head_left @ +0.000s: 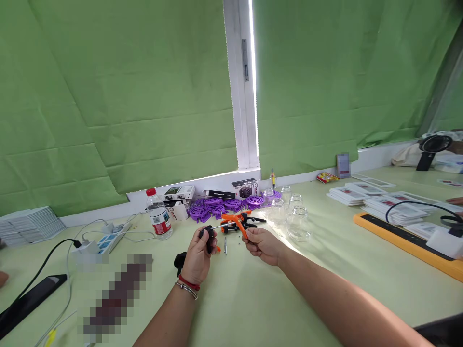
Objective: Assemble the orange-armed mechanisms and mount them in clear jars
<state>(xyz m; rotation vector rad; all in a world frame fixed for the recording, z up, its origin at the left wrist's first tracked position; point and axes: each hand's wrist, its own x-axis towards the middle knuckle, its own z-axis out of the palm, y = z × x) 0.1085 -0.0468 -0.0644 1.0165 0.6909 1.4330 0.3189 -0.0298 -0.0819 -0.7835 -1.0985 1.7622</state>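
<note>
My left hand point(198, 256) is closed round a black part point(208, 237) from which a thin metal rod point(222, 225) reaches to the right. In my right hand point(265, 246) is an orange forked part point(238, 222), pinched at its lower end. The rod's far end meets or passes close to the orange part; which one, I cannot tell. Black and orange pieces point(253, 220) lie just behind it. Thin metal pins point(225, 246) rest on the table between my hands. A black object point(180, 260) is beside my left wrist.
Purple plastic parts point(213, 207) and boxes point(180, 193) line the wall. A red-capped bottle point(159, 217) stands left, glass jars point(298, 224) right. Farther out are a power strip point(110, 238), an orange-black bar point(405, 246) and paper stacks point(392, 208).
</note>
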